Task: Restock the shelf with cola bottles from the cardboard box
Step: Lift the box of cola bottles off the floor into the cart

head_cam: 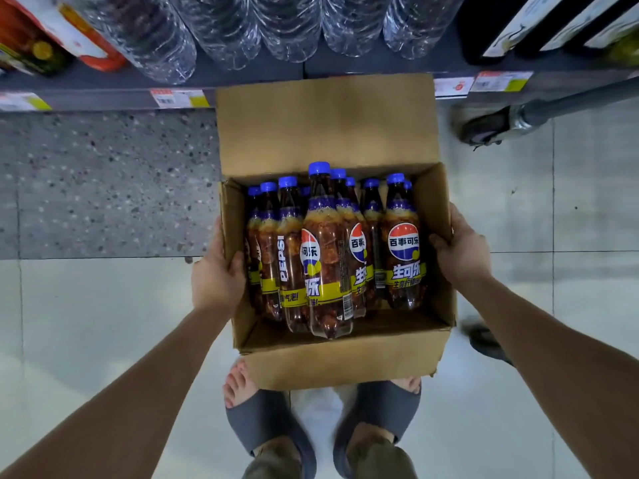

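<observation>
Pale tile floor (86, 323) across the lower frame, with a speckled grey slab at middle left. Dark shelf (103, 95) along the top edge, loaded with big clear water bottles (287, 25) at upper centre, orange-and-white packs at upper left and dark cartons at upper right.

Brown cardboard box (325, 133) at centre frame, seemingly carried off the floor just below the shelf lip. Far flap standing open, near flap folded down above two sandalled feet (262, 420). Packed with cola bottles (328, 264), blue caps toward the shelf, roughly a dozen; exact count hidden by overlap.

Left hand (216, 274) at the left wall of the box, thumb hooked over the rim to the inside, other fingers clamped on the outer face and mostly out of sight. Right hand (463, 250) mirrored at the right wall, thumb curled over the rim, fingers wrapped round the outside.

Grey caster wheel (484, 129) at upper right, near the box but apart from it. Yellow-and-white price tags (179, 98) along the shelf lip.

By the look of it, barely begun. Box seemingly full, no cola on the visible shelf, no bottle in either hand. Left to do: set the box down, lift the bottles out, stand them in a free slot, none of which shows in frame.
</observation>
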Available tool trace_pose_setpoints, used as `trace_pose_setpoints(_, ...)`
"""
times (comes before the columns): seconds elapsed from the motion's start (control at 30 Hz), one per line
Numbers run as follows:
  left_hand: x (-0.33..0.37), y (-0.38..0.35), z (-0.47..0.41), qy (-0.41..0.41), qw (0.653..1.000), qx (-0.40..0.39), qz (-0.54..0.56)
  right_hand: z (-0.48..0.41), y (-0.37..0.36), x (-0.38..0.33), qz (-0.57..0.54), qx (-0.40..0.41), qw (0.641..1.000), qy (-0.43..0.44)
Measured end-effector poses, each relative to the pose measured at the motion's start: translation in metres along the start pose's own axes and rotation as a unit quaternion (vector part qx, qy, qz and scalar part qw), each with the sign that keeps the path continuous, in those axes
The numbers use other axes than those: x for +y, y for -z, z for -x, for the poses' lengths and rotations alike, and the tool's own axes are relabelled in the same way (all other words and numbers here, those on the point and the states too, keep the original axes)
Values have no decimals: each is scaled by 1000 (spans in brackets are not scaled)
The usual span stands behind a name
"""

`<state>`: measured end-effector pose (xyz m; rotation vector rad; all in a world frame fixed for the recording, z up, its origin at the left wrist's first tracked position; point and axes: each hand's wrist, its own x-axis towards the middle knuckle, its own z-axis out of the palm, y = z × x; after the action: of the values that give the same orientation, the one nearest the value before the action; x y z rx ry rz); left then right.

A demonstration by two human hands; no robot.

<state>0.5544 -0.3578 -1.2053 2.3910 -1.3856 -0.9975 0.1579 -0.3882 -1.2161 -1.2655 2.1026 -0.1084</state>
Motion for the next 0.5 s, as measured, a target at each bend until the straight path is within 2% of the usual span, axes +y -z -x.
trace_pose_setpoints(0.23, 37, 88, 68, 18, 1000, -14, -4, 75, 77, -31, 15, -5, 1000, 7)
trace_pose_setpoints(0.5, 99, 238, 202, 15, 1000, 14, 4, 197, 225, -114, -17, -64, 998, -1)
